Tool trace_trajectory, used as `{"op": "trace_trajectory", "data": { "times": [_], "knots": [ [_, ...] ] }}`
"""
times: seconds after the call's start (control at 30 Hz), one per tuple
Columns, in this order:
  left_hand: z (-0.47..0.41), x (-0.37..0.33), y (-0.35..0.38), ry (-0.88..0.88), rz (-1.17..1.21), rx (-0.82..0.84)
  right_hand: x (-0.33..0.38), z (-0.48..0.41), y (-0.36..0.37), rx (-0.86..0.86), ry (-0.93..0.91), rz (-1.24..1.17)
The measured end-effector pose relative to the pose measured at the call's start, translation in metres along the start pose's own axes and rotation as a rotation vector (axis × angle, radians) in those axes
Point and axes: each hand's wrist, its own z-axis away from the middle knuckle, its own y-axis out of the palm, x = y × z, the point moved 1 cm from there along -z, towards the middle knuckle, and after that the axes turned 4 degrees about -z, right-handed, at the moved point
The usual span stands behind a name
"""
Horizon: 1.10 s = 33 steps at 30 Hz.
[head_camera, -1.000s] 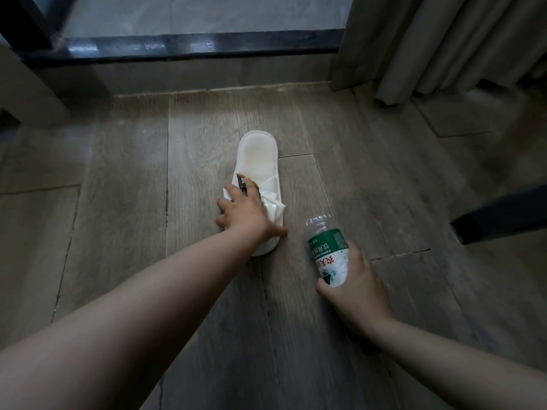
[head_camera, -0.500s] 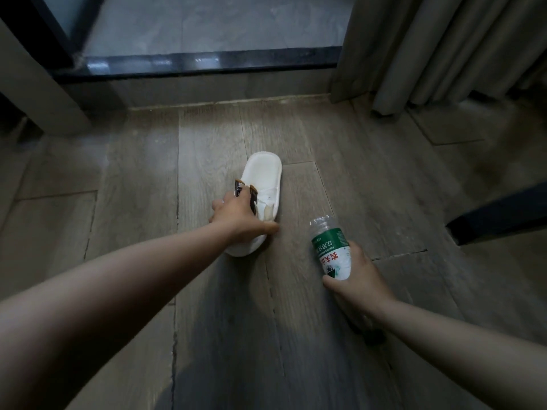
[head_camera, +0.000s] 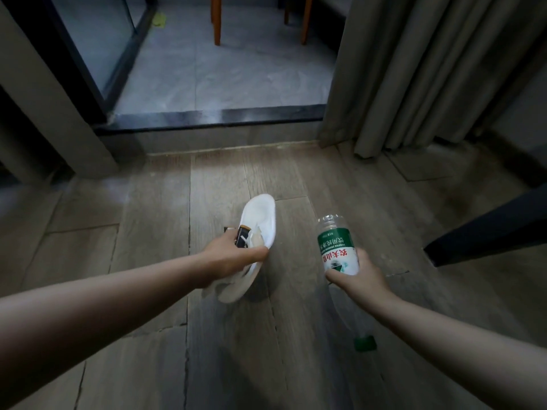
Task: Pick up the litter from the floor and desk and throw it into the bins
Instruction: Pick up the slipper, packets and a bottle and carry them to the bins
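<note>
My left hand (head_camera: 233, 255) grips a white slipper (head_camera: 260, 220) by its strap, together with a small dark wrapper (head_camera: 242, 236) pinched against it. The slipper hangs tilted above the wooden floor (head_camera: 148, 261), toe end pointing away. My right hand (head_camera: 359, 281) holds a clear plastic bottle (head_camera: 337, 247) with a green and white label around its middle. The bottle's base points away from me and its green cap (head_camera: 364, 343) shows below my wrist. No bin is in view.
A dark raised threshold (head_camera: 213, 118) leads to a grey tiled floor with wooden chair legs (head_camera: 217, 20). A grey curtain (head_camera: 414, 69) hangs at the right. A dark furniture leg (head_camera: 485, 235) juts in from the right. A wall post (head_camera: 53, 93) stands at the left.
My left hand has lifted the slipper with the wrapper off the floor and tilted it. My view has risen, showing the doorway beyond. The right hand still holds the bottle.
</note>
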Motion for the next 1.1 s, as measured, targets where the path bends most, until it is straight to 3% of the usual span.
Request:
{"op": "trace_trajectory", "data": {
  "times": [0.33, 0.5, 0.7, 0.93, 1.1],
  "knots": [
    [-0.030, 0.020, 0.014, 0.080, 0.016, -0.079, -0.024, -0.032, 0.022, 0.009, 0.042, -0.023],
    [-0.067, 0.041, 0.023, 0.116, -0.113, -0.177, -0.013, -0.048, 0.032, 0.011, 0.018, -0.078],
    [-0.023, 0.034, 0.028, -0.044, -0.232, -0.180, -0.015, 0.002, 0.010, 0.010, 0.248, -0.153],
    [0.073, -0.038, -0.012, -0.109, -0.298, -0.109, 0.047, 0.088, -0.050, -0.192, 0.487, -0.378],
    [0.139, -0.129, -0.064, -0.081, -0.327, -0.065, 0.137, 0.139, -0.119, -0.194, 0.514, -0.424]
  ]
}}
